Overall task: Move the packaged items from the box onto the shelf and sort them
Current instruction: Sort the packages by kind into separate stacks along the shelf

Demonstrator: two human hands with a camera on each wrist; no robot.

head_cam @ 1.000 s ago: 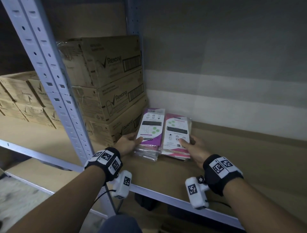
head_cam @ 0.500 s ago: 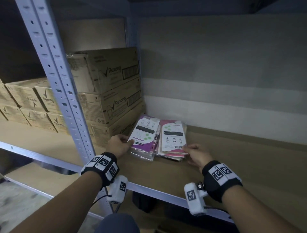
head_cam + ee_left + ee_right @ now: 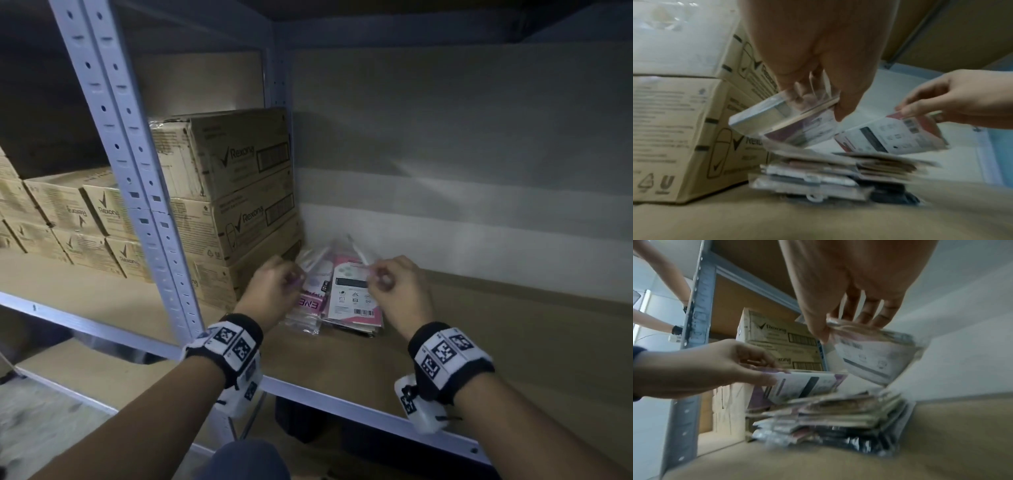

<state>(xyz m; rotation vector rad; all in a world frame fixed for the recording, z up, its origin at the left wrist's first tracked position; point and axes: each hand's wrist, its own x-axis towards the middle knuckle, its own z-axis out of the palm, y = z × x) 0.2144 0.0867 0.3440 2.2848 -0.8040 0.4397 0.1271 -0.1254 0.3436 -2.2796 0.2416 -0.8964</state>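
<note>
Two low stacks of flat packaged items (image 3: 337,320) lie side by side on the brown shelf board (image 3: 342,363), against the cartons. My left hand (image 3: 291,278) pinches the top purple-and-white packet (image 3: 313,284) of the left stack and tilts it up; the left wrist view shows this packet (image 3: 795,125) clear of the pile (image 3: 818,175). My right hand (image 3: 376,275) pinches the pink-and-white packet (image 3: 351,294) of the right stack by its edge. In the right wrist view that packet (image 3: 869,353) hangs above the pile (image 3: 828,421). The pictures are blurred by motion.
Stacked Rexona cartons (image 3: 239,192) stand left of the packets, touching the left stack. A perforated grey upright (image 3: 137,192) rises in front left. The pale back wall (image 3: 462,222) is close behind. Another person's arms (image 3: 663,272) show beyond the upright. Bare board stretches to the right.
Both hands went from resting at the stacks' near edges to above them, and each has picked up its stack's top packet. The head view has pulled back and upward.
</note>
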